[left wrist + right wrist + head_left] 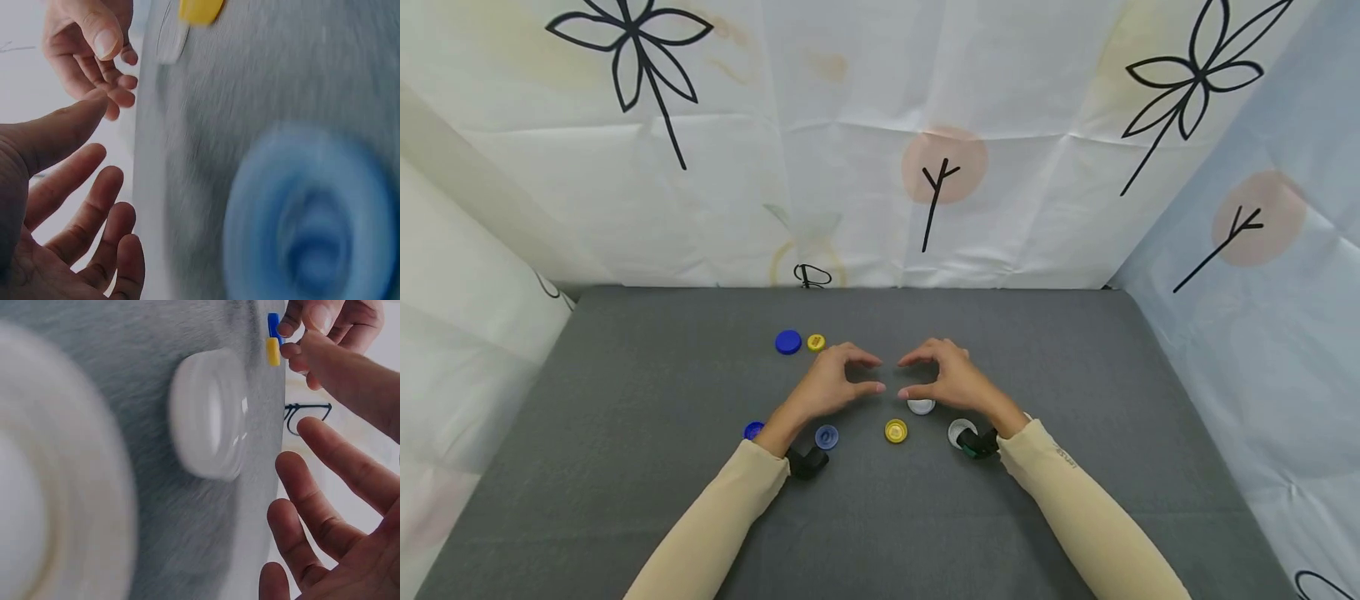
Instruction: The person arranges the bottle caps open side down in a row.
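Both hands hover over the grey table, facing each other with a gap between the fingertips. My left hand point(838, 382) has thumb and fingers spread in a loose C and holds nothing. Mirroring it, my right hand point(950, 377) is also bare of any object. A white plastic cap point(921, 407) shows partly from under the right hand; another white cap point(959, 430) lies by the right wrist. Close to the left wrist are a light blue cap point(827, 437) and a dark blue cap point(753, 430), partly hidden by the arm. A yellow cap point(896, 431) lies between the forearms.
Beyond the left hand lie a flat dark blue cap point(787, 342) and a smaller yellow cap point(816, 342). White patterned cloth point(850, 167) hangs behind the table point(647, 375) and along both sides. A black strap mount point(807, 462) sits at the left wrist.
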Available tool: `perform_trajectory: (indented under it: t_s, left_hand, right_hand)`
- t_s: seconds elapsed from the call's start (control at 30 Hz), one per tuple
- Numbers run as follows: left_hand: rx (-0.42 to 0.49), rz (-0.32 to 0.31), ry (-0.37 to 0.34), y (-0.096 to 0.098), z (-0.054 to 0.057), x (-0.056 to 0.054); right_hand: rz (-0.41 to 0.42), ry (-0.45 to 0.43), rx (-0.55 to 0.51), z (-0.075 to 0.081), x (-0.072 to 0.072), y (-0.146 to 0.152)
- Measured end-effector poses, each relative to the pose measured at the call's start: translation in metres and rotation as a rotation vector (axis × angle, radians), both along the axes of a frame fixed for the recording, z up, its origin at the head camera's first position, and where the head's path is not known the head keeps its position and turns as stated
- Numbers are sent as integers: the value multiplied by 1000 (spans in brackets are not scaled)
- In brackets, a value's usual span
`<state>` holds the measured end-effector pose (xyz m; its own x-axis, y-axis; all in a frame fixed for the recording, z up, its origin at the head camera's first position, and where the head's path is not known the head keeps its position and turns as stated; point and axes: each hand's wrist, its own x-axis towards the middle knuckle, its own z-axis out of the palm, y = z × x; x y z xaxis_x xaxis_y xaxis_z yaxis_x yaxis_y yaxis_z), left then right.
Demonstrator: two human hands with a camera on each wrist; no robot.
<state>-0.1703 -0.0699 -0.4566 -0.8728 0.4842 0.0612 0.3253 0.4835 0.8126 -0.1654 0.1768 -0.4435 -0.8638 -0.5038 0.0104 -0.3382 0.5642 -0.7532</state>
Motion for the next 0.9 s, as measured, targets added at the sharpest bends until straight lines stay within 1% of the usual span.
perform_trajectory:
  t_s: [0.17, 0.3, 0.43, 0.63, 0.77, 0.9]
  left_hand:
    - [5, -15, -30, 16, -4, 6]
    - [-4, -24, -29, 27, -8, 9]
    - [-33, -35, -26, 34, -11, 11]
    - [-63, -45, -39, 42, -12, 12]
    - [-100, -47, -14, 46, -13, 11]
    - [-134, -50, 10, 48, -14, 11]
  right_hand:
    - [-5, -7, 34, -4, 8, 14]
    - [-10, -7, 66, -7, 15, 22]
    - [-11, -8, 77, -9, 20, 29]
    - [-12, 2, 86, -11, 23, 33]
    - [-6, 18, 115, -13, 23, 33]
    - [-6, 31, 120, -15, 23, 31]
